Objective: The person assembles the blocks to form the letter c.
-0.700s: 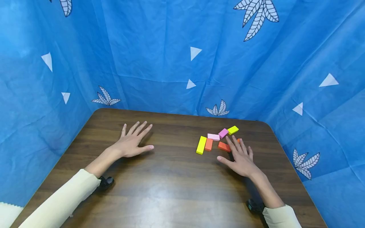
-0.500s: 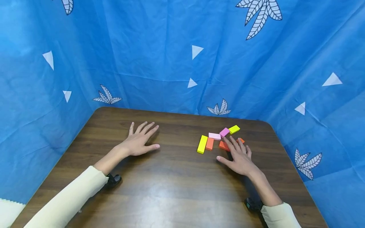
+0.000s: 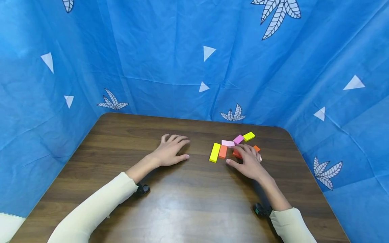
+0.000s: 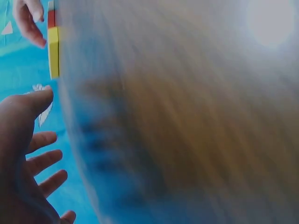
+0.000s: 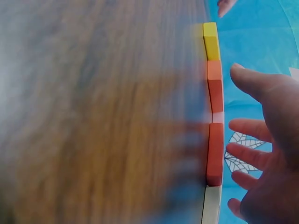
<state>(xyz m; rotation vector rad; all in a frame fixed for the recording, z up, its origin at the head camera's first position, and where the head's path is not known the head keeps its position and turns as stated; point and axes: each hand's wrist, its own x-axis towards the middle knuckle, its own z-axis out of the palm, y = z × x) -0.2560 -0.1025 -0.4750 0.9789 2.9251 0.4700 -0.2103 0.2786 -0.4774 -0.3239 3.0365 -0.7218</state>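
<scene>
My right hand (image 3: 249, 164) is over a loose group of coloured wooden blocks, fingers spread and slightly bent, holding nothing. Partly under its fingers lies a red-orange block (image 3: 237, 154); an orange block (image 3: 257, 148) shows beyond them. To the left are a long yellow block (image 3: 214, 153) and another orange block (image 3: 223, 152). Behind these lie a pale pink block (image 3: 228, 143), a purple-pink block (image 3: 238, 139) and a second yellow block (image 3: 249, 136). A cream block (image 5: 211, 205) appears in the right wrist view. My left hand (image 3: 168, 152), holding nothing, is left of the group with loosely bent fingers.
The brown wood-grain table (image 3: 182, 209) has a bright glare patch near its front. A blue curtain (image 3: 152, 60) with leaf and triangle prints encloses its back and sides. Dark devices sit under both wrists, such as the left wrist camera (image 3: 143, 189).
My left hand has moved right toward the blocks, its fingers bending more. My right hand has shifted slightly left, its fingers also bending a little. The blocks stay in place.
</scene>
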